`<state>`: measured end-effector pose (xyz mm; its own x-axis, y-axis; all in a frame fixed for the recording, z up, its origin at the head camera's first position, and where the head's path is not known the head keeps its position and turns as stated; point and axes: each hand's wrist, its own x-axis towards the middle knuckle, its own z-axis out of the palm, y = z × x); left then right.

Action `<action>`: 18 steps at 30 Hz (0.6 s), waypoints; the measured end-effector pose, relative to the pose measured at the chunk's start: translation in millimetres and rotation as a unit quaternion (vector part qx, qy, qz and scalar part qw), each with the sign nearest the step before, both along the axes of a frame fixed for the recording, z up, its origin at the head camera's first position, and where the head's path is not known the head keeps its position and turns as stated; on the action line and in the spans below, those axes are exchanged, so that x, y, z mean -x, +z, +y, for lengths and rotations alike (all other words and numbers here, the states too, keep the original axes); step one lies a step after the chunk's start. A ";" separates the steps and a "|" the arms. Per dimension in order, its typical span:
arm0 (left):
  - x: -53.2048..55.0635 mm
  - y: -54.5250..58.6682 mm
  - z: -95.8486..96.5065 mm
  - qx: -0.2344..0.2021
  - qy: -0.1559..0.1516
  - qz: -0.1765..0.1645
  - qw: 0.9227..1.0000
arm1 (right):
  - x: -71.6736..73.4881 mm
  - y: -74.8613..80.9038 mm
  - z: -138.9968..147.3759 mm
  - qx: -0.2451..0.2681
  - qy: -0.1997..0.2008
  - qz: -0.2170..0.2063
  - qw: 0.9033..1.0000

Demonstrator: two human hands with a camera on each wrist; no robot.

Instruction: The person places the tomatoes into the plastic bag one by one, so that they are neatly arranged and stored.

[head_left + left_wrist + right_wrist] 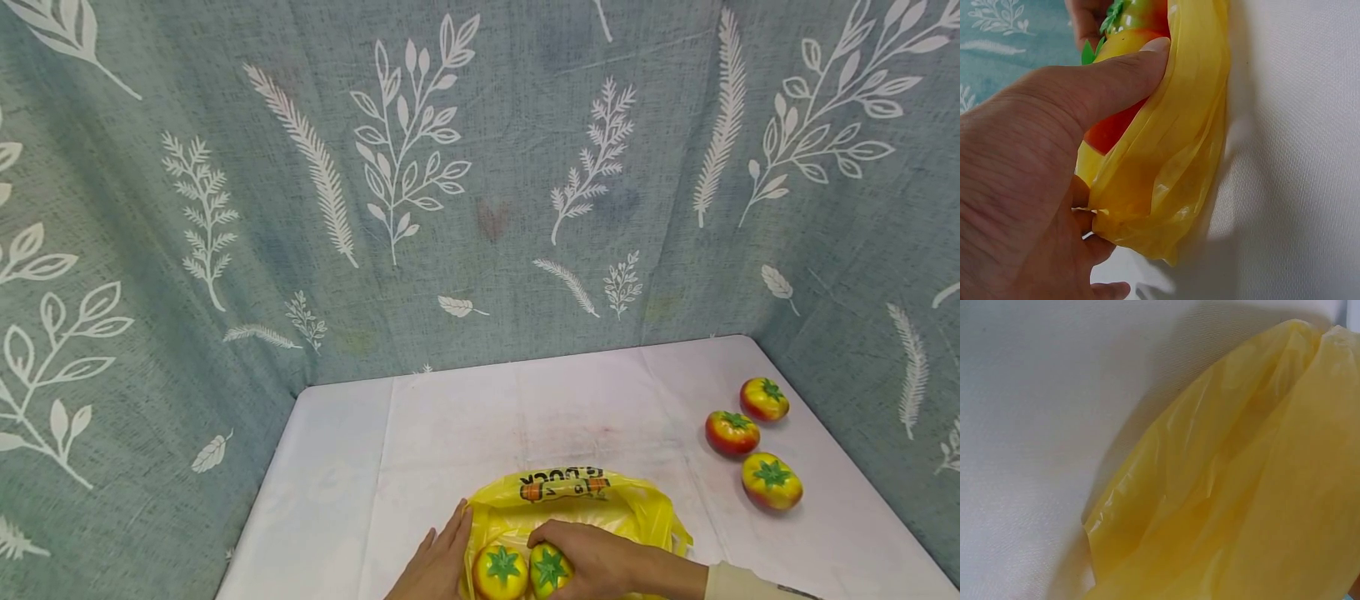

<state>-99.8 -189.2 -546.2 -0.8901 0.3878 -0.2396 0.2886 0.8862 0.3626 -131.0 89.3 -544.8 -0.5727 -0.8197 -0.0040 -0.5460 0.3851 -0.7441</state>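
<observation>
A yellow plastic bag [637, 508] with dark print lies open at the table's front. My left hand [438, 562] is at the bag's left side; in the left wrist view its thumb lies over the edge of the bag [1188, 119], with the other fingers beneath. Inside the mouth, one red-and-yellow toy tomato [495, 581] with a green star-shaped top sits beside that hand. My right hand [592, 557] reaches into the bag and grips a second toy tomato [551, 568], right next to the first. Yellow plastic [1229, 500] fills much of the right wrist view, hiding the right hand there.
Three more toy tomatoes, the far one [765, 399], the middle one [732, 433] and the near one [772, 482], rest near the right edge of the white-covered table [450, 433]. A grey-green leaf-patterned curtain [510, 250] encloses the back and both sides.
</observation>
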 end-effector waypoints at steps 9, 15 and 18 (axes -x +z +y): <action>-1.1 0.5 -0.3 0.001 -0.007 0.005 1.000 | -1.5 -0.8 0.1 -0.001 0.012 0.024 1.000; -1.5 0.8 1.2 -0.001 0.004 -0.008 1.000 | -2.3 -1.4 1.3 -0.008 0.019 0.030 0.999; -2.3 2.0 2.0 0.000 0.004 -0.009 1.000 | -2.1 -0.9 1.7 -0.008 0.022 0.036 0.999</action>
